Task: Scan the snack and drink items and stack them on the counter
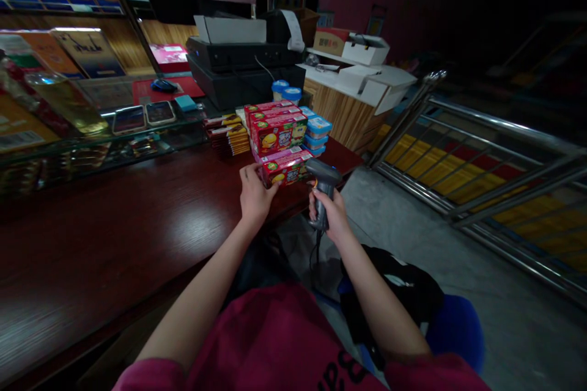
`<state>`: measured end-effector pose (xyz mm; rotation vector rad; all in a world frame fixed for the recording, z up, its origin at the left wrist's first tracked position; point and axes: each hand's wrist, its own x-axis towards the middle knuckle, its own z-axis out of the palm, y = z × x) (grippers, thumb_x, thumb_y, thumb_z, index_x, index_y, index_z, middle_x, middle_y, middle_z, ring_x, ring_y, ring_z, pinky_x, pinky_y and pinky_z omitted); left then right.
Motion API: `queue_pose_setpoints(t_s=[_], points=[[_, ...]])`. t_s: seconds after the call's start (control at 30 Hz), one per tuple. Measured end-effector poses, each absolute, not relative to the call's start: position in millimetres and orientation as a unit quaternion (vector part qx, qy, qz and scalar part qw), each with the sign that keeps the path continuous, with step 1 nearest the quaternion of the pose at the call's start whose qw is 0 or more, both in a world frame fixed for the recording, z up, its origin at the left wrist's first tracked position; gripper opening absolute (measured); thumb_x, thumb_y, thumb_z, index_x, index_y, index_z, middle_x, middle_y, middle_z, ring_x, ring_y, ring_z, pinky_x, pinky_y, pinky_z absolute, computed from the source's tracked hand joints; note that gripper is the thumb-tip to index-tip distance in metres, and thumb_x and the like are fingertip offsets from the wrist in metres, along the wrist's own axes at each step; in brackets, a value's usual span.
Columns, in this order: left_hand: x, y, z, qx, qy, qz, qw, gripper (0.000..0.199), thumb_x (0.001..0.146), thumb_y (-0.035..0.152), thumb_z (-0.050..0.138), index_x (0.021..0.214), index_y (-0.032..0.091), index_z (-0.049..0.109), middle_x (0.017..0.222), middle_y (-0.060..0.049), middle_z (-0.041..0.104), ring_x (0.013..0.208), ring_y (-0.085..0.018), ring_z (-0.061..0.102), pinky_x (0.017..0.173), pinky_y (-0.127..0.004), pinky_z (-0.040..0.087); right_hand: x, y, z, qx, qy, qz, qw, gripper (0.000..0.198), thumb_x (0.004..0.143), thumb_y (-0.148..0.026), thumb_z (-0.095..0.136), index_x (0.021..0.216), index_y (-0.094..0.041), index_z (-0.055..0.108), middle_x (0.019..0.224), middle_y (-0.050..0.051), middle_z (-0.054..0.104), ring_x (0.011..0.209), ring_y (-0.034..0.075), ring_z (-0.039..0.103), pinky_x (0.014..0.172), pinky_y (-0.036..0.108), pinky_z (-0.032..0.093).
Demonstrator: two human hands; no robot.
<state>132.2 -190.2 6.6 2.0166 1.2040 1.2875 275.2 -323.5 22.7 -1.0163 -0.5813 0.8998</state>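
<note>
My left hand (255, 197) grips the left end of a red snack box (288, 172) at the front of a stack, its thumb on the front face. In my right hand (335, 215) is a dark grey barcode scanner (324, 175), held by the handle, its head beside the right end of that box. A cable hangs from the scanner's handle. Behind stand more red boxes (279, 134), piled on the dark wooden counter (137, 214). Several gold and brown packets (229, 134) lie to their left, and blue-lidded tubs (317, 128) are stacked to their right.
A black cash drawer and printer (243, 64) stand at the back of the counter. On the left is a glass shelf (160, 134) with phones (160, 112) and bottles (66, 101). A metal railing (499, 116) is at the right, and a blue chair (458, 330) holds dark cloth.
</note>
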Motion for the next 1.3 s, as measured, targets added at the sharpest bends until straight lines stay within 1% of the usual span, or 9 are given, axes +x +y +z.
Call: queue_pose_setpoints(t_s=[0.4, 0.53, 0.67, 0.77, 0.87, 0.97, 1.1, 1.23, 1.3], points=[[113, -191, 7, 0.748, 0.432, 0.439, 0.247, 0.078, 0.072, 0.028, 0.089, 0.136, 0.029, 0.043, 0.137, -0.010, 0.042, 0.120, -0.028, 0.062, 0.091, -0.047, 0.063, 260, -316, 32, -0.478, -0.276, 0.413, 0.725, 0.043, 0.074, -0.037, 0.082, 0.107, -0.021, 0.060, 0.063, -0.008, 0.061, 0.038, 0.008, 0.047, 0.033, 0.019, 0.040], [69, -177, 5, 0.779, 0.397, 0.428, 0.229, 0.071, 0.078, 0.027, 0.084, 0.137, 0.031, 0.044, 0.137, -0.009, 0.041, 0.116, -0.024, 0.062, 0.094, -0.044, 0.063, 242, -316, 42, -0.476, -0.298, 0.436, 0.703, 0.043, 0.076, -0.037, 0.082, 0.109, -0.021, 0.060, 0.065, -0.007, 0.061, 0.038, 0.008, 0.047, 0.032, 0.019, 0.039], [3, -150, 4, 0.795, 0.402, 0.408, 0.202, 0.056, 0.085, 0.028, 0.075, 0.133, 0.025, 0.048, 0.135, -0.010, 0.044, 0.112, -0.022, 0.063, 0.100, -0.044, 0.059, 210, -303, 49, -0.466, -0.341, 0.498, 0.647, 0.038, 0.080, -0.037, 0.080, 0.109, -0.020, 0.061, 0.066, -0.006, 0.062, 0.039, 0.008, 0.048, 0.034, 0.020, 0.042], [-49, -127, 5, 0.805, 0.405, 0.385, 0.199, 0.033, 0.088, 0.028, 0.068, 0.118, 0.021, 0.059, 0.122, -0.009, 0.056, 0.105, -0.021, 0.065, 0.101, -0.044, 0.056, 180, -279, 51, -0.439, -0.382, 0.563, 0.587, 0.037, 0.081, -0.038, 0.079, 0.109, -0.019, 0.062, 0.066, -0.006, 0.061, 0.040, 0.007, 0.049, 0.036, 0.019, 0.043], [-94, -107, 8, 0.809, 0.419, 0.350, 0.220, 0.016, 0.088, 0.033, 0.062, 0.100, 0.022, 0.065, 0.103, -0.007, 0.070, 0.100, -0.024, 0.067, 0.096, -0.043, 0.056, 150, -242, 51, -0.405, -0.419, 0.616, 0.531, 0.036, 0.082, -0.040, 0.077, 0.106, -0.019, 0.062, 0.064, -0.006, 0.061, 0.040, 0.008, 0.049, 0.037, 0.018, 0.043], [-125, -96, 13, 0.788, 0.438, 0.338, 0.270, 0.019, 0.088, 0.039, 0.061, 0.096, 0.024, 0.069, 0.098, -0.006, 0.075, 0.094, -0.024, 0.069, 0.091, -0.040, 0.056, 127, -196, 47, -0.373, -0.431, 0.657, 0.493, 0.034, 0.080, -0.039, 0.078, 0.102, -0.019, 0.061, 0.064, -0.006, 0.061, 0.040, 0.008, 0.049, 0.037, 0.018, 0.042], [-139, -93, 20, 0.747, 0.447, 0.356, 0.341, 0.025, 0.087, 0.046, 0.063, 0.094, 0.023, 0.069, 0.095, -0.005, 0.076, 0.091, -0.023, 0.071, 0.088, -0.038, 0.057, 107, -134, 38, -0.346, -0.417, 0.693, 0.475, 0.036, 0.078, -0.041, 0.079, 0.099, -0.018, 0.061, 0.065, -0.005, 0.062, 0.041, 0.008, 0.049, 0.037, 0.018, 0.039], [-141, -89, 19, 0.720, 0.442, 0.366, 0.390, 0.025, 0.086, 0.045, 0.065, 0.093, 0.021, 0.070, 0.090, -0.004, 0.076, 0.087, -0.021, 0.073, 0.086, -0.036, 0.058, 98, -94, 28, -0.348, -0.395, 0.698, 0.486, 0.041, 0.074, -0.043, 0.082, 0.097, -0.017, 0.061, 0.064, -0.006, 0.061, 0.039, 0.007, 0.047, 0.037, 0.018, 0.037], [-140, -84, 13, 0.709, 0.445, 0.378, 0.397, 0.024, 0.086, 0.043, 0.066, 0.094, 0.021, 0.070, 0.093, -0.005, 0.076, 0.088, -0.021, 0.073, 0.086, -0.037, 0.059, 98, -87, 25, -0.351, -0.377, 0.693, 0.504, 0.043, 0.072, -0.043, 0.083, 0.096, -0.018, 0.059, 0.064, -0.007, 0.061, 0.039, 0.007, 0.047, 0.037, 0.018, 0.037]])
